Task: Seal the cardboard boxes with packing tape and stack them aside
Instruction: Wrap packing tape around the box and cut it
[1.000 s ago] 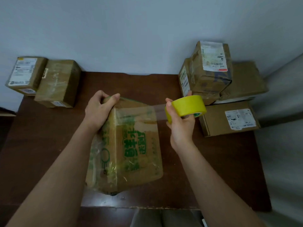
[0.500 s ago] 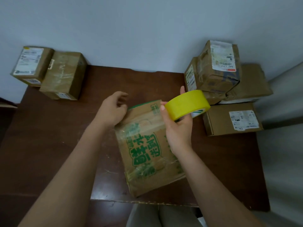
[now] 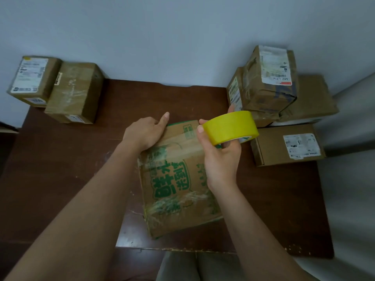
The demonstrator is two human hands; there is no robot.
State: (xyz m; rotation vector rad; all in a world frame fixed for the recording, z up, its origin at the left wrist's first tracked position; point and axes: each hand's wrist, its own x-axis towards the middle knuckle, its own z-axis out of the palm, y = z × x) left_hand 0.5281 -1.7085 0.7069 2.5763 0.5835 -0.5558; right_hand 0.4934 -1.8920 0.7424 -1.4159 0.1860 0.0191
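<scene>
1. Cardboard box w/ green print lies mid tabletop, near the front edge.
2. Left hand presses its far corner w/ straight fingers, prob. to pin it for taping.
3. Right hand has its grip round the yellow tape roll, just above the box's far end.

My two bare forearms, no sleeves in view, my left hand and right hand without rings, watch or gloves, grey trousers at my knees

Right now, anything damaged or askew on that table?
Yes. The green-printed box under the hands lies skewed to the table edge, its tape wrinkled. In the right-hand stack, the top labelled box is crumpled and sits tilted.
</scene>
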